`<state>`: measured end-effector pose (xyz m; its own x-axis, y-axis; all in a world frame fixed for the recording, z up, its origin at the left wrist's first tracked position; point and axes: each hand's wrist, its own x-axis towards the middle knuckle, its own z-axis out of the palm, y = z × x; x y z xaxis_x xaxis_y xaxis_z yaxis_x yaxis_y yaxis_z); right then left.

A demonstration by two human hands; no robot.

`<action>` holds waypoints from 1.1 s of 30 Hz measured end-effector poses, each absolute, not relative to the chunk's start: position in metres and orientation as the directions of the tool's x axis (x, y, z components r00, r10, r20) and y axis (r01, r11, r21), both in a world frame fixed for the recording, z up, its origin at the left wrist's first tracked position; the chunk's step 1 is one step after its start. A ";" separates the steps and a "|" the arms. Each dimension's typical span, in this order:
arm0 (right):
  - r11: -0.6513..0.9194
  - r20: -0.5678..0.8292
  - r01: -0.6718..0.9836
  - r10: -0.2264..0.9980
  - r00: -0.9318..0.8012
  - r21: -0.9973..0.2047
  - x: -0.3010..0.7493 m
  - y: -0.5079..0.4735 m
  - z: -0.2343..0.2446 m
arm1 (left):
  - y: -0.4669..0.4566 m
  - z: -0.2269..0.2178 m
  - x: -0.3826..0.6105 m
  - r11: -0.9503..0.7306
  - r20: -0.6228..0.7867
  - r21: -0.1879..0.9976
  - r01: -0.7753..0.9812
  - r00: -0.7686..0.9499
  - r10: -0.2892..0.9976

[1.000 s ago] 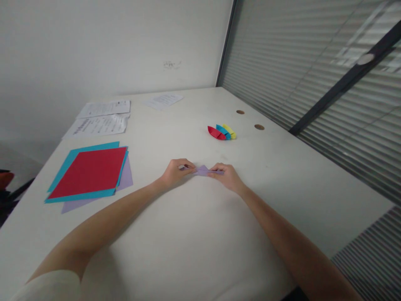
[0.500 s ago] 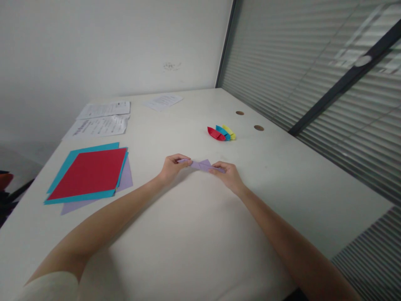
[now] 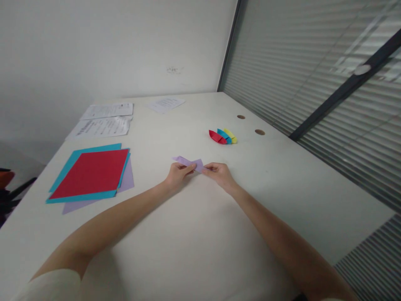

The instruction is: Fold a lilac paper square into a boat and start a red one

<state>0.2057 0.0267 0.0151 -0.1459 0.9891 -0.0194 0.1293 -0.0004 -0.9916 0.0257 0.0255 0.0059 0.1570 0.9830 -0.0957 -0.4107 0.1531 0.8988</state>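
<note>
A folded lilac paper strip (image 3: 189, 162) lies low over the white table (image 3: 200, 234), slanting up to the left. My left hand (image 3: 177, 174) pinches it from below near its middle. My right hand (image 3: 219, 174) pinches its right end, fingers closed. Both hands sit close together at the table's centre. Behind them rest three folded paper boats: red (image 3: 216, 137), blue (image 3: 224, 136) and yellow (image 3: 231, 135), side by side.
A stack of square sheets, red (image 3: 91, 172) on top of blue and lilac, lies at the left. Printed white papers (image 3: 105, 121) lie at the back left. Two round holes (image 3: 259, 132) sit near the window blinds on the right.
The lilac strip has been swung and shifted left, its free end now pointing up-left past my left hand. My two hands have drawn closer together.
</note>
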 end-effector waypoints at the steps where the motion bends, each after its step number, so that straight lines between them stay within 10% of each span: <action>1: 0.014 -0.017 0.158 0.981 -0.194 -0.987 0.205 0.029 0.017 | 0.027 0.004 0.025 0.121 -0.073 0.917 -0.379 0.138 0.988; 9: 0.144 -0.062 0.468 0.915 -0.398 -0.872 0.206 0.042 0.047 | 0.035 0.010 0.020 -0.046 0.066 0.970 -0.238 0.077 0.995; 33: 0.258 0.162 0.390 0.951 -0.262 -0.884 0.203 0.057 0.087 | 0.070 0.093 0.013 -0.128 0.159 0.880 -0.458 0.029 0.987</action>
